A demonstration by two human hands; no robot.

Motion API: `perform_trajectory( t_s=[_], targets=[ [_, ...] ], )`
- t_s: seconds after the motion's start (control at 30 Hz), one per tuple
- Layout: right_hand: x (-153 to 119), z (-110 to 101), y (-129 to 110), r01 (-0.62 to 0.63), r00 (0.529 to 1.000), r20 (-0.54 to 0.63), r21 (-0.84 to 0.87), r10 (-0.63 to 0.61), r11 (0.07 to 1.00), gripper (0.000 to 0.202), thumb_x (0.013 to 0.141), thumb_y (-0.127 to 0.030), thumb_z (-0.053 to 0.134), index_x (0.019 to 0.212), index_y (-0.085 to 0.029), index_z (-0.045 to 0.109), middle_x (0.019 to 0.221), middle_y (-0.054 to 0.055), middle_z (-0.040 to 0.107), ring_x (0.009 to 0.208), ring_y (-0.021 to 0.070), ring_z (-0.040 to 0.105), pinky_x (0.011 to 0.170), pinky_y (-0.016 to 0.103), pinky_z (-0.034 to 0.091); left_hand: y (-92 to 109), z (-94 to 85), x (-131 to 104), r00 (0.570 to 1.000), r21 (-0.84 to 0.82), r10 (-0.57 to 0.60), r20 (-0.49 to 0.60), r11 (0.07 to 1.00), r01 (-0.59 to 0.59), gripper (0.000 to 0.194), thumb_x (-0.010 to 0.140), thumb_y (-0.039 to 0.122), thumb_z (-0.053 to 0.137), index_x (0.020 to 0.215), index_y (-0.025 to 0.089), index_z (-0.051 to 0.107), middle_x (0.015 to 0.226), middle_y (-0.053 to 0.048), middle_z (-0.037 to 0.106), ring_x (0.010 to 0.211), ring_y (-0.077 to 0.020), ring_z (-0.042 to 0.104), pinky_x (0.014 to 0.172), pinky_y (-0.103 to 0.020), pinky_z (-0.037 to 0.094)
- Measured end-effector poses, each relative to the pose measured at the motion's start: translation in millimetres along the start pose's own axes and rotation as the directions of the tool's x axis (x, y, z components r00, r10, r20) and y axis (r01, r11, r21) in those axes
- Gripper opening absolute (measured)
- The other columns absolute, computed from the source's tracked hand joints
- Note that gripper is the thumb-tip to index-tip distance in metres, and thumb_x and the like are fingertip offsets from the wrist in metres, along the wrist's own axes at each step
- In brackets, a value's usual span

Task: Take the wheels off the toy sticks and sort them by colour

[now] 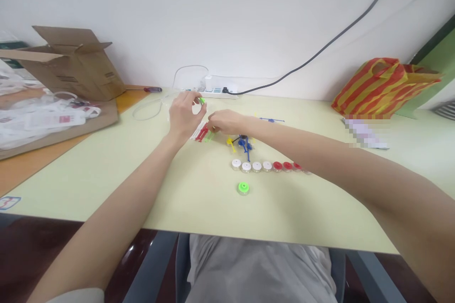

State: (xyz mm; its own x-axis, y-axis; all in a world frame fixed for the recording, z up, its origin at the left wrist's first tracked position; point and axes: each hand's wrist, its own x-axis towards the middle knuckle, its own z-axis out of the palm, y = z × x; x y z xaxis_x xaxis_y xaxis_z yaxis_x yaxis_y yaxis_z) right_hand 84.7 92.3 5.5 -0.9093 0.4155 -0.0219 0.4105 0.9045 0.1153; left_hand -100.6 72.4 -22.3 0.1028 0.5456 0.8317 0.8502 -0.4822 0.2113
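Note:
A small bright green plastic piece [202,100] shows between the thumb and fingers of my left hand [185,110], raised over the far middle of the table. Just to its right, my right hand [224,122] reaches down with fingertips pinched together, and what they grip is hidden. Beside these fingertips lie light green plastic sticks [209,137], red sticks [202,132] and partly covered white sticks. Under my right forearm are yellow [232,143] and blue plastic parts [243,144]. Nearer me stands a round, clear-sided piece with a green top [243,188].
A row of round pieces with white [256,166] and red tops [277,166] runs under my right forearm. Behind my hands is a power strip [213,91]. A cardboard box [81,66] and white bags [46,118] are left; a striped bag [380,87] stands right.

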Motion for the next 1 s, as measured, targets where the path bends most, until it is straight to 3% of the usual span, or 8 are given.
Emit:
perform_trajectory(
  t_s=[0.47, 0.67, 0.83, 1.0],
  targets=[
    [9.2, 3.3, 13.3, 0.163, 0.985, 0.056, 0.003, -0.163, 0.987, 0.023, 0.085, 0.001, 0.057, 0.092, -0.015, 0.073, 0.108, 0.013, 0.067, 0.089, 0.0217, 0.058, 0.072, 0.03, 0.037, 0.1, 0.1, -0.7, 1.0, -0.004, -0.018, 0.011, 1.0, 0.018, 0.01, 0.094, 0.024, 0.063, 0.103, 0.027, 0.061, 0.093, -0.004, 0.069, 0.091, -0.0243, 0.065, 0.088, -0.042, 0.05],
    [7.5, -5.6, 12.3, 0.008, 0.999, -0.044, 0.029, -0.006, 1.0, 0.028, 0.083, 0.003, 0.058, 0.093, -0.016, 0.076, 0.109, 0.013, 0.074, 0.093, 0.0226, 0.065, 0.07, 0.03, 0.036, -0.8, 0.6, -0.6, 1.0, -0.007, -0.023, 0.015, 1.0, 0.023, 0.01, 0.094, 0.025, 0.064, 0.103, 0.026, 0.061, 0.093, -0.005, 0.069, 0.093, -0.0254, 0.065, 0.089, -0.043, 0.049],
    [6.3, -7.4, 17.8, -0.117, 0.992, 0.076, 0.163, 0.105, 0.98, 0.017, 0.08, -0.004, 0.071, 0.087, -0.015, 0.081, 0.095, 0.011, 0.081, 0.085, 0.0215, 0.07, 0.067, 0.027, 0.039, -0.6, 0.8, -0.2, 0.999, -0.008, -0.024, 0.023, 1.0, 0.025, 0.009, 0.094, 0.026, 0.064, 0.104, 0.026, 0.062, 0.094, -0.004, 0.069, 0.093, -0.0247, 0.065, 0.09, -0.042, 0.049],
    [8.5, 1.7, 19.8, -0.108, 0.992, 0.081, 0.173, 0.095, 0.979, 0.023, 0.074, -0.003, 0.07, 0.088, -0.014, 0.084, 0.091, 0.011, 0.082, 0.08, 0.0213, 0.071, 0.067, 0.027, 0.043, 0.2, 0.3, 0.0, 0.999, -0.013, -0.029, 0.034, 0.999, 0.029, 0.01, 0.094, 0.025, 0.064, 0.104, 0.025, 0.062, 0.093, -0.005, 0.069, 0.093, -0.0246, 0.065, 0.091, -0.041, 0.048]
  ],
)
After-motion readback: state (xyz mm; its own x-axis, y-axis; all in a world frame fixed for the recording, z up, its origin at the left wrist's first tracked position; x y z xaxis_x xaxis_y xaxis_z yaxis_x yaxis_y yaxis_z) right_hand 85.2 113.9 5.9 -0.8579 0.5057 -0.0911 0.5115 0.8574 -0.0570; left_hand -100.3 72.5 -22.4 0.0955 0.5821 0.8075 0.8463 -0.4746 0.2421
